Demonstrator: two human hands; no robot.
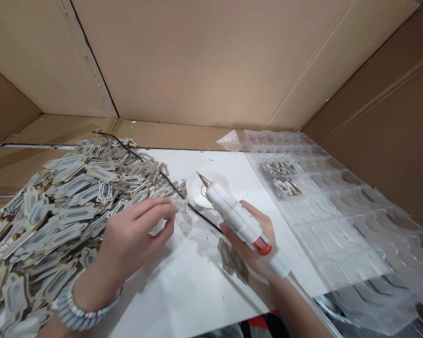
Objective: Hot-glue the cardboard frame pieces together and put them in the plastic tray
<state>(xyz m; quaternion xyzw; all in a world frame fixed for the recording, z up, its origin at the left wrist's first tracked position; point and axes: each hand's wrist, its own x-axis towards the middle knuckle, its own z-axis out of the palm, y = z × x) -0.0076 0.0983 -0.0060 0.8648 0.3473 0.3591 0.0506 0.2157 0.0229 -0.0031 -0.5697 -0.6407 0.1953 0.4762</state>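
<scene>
My right hand (257,234) is wrapped round a white hot glue gun (234,211) with an orange-red switch. Its brass-coloured nozzle points up and left, above a round white disc (216,185). My left hand (137,234), a beaded bracelet on its wrist, is closed in a pinch. A small pale, blurred piece shows at its fingertips, and I cannot make out its kind. Between the hands runs a thin black cord (200,216), passing behind the glue gun. Two greyish frame-shaped pieces (232,260) lie on the white board (183,291) beneath my right hand.
A big heap of flat ornamental frame pieces (70,216) covers the left side. Clear plastic compartment trays (341,225) stand at right, with small metallic-looking parts (285,178) in two compartments. Cardboard walls (211,65) enclose the back and sides. A clear plastic scrap (231,140) lies at the back.
</scene>
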